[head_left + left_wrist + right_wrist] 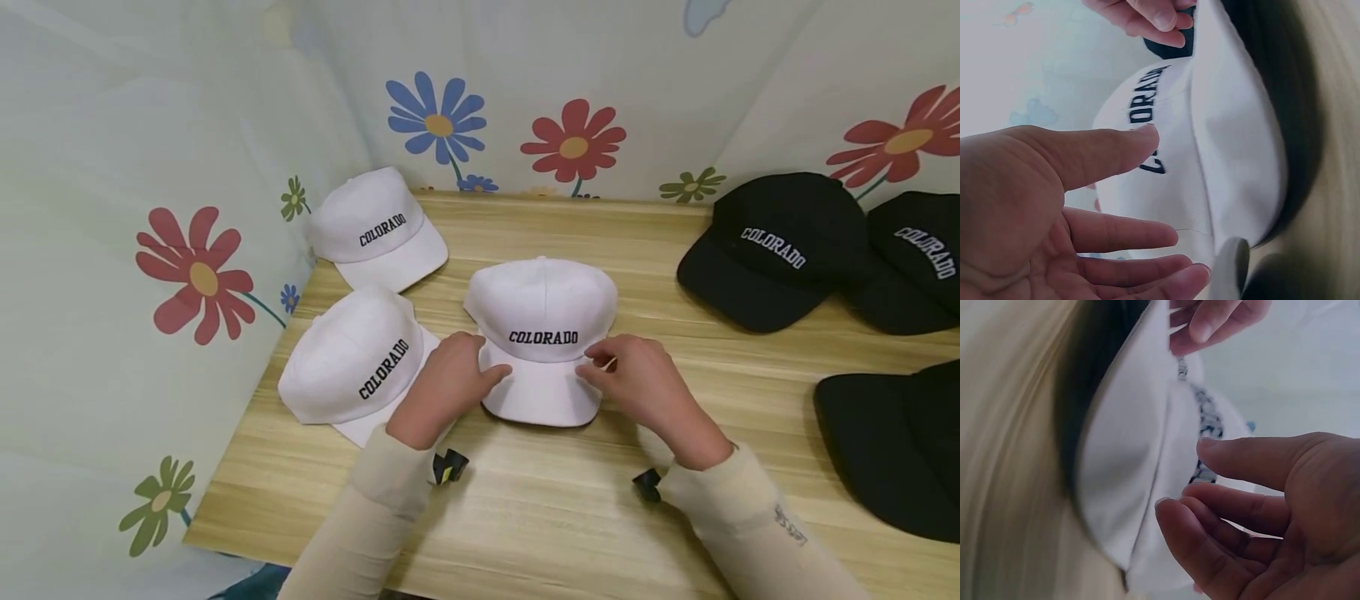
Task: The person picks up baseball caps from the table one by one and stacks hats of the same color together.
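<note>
While L hand (456, 373) & R hand (647, 379) are flanking ctr white cap (542, 296) at its brim, digits apart, contact unclear, tabletop (536, 508) is showing btwn brim & near edge; lower-L white cap (337, 358) is sitting just beside L hand, black caps (787, 212) well apart.

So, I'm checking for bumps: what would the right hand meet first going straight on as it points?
The right hand would probably meet the middle white cap near its brim; I can't tell whether they touch now.
</note>
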### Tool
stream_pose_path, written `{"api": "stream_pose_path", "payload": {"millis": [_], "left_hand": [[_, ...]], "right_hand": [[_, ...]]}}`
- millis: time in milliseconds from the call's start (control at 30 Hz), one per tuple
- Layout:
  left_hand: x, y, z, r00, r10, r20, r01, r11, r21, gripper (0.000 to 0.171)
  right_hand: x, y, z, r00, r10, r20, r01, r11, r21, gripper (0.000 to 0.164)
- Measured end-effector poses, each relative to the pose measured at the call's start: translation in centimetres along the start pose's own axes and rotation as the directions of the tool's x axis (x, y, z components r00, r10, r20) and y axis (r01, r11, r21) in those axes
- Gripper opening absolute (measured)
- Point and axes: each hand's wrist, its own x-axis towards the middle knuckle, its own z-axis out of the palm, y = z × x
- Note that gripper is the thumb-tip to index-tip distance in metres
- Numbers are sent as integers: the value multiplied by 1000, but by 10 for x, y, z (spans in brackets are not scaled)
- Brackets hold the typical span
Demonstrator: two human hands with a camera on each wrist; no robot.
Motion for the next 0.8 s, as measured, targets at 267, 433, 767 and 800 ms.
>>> {"api": "stream_pose_path", "payload": {"millis": [267, 433, 767, 800], "left_hand": [[-21, -6, -8, 997, -35, -68, 34, 999, -21, 57], [-38, -11, -14, 992, -62, -113, 56, 997, -50, 59], [-64, -24, -19, 979, -119, -165, 109, 992, -69, 59], [-66, -25, -19, 977, -122, -173, 111, 991, -70, 59]], "right_hand": [[2, -29, 9, 993, -117, -32, 117, 993, -5, 18], [6, -41, 16, 983, -180, -44, 181, 984, 6, 15], [15, -59, 27, 967, -248, -53, 249, 969, 8, 18], [16, -61, 28, 967, -251, -47, 251, 968, 10, 19]]}}
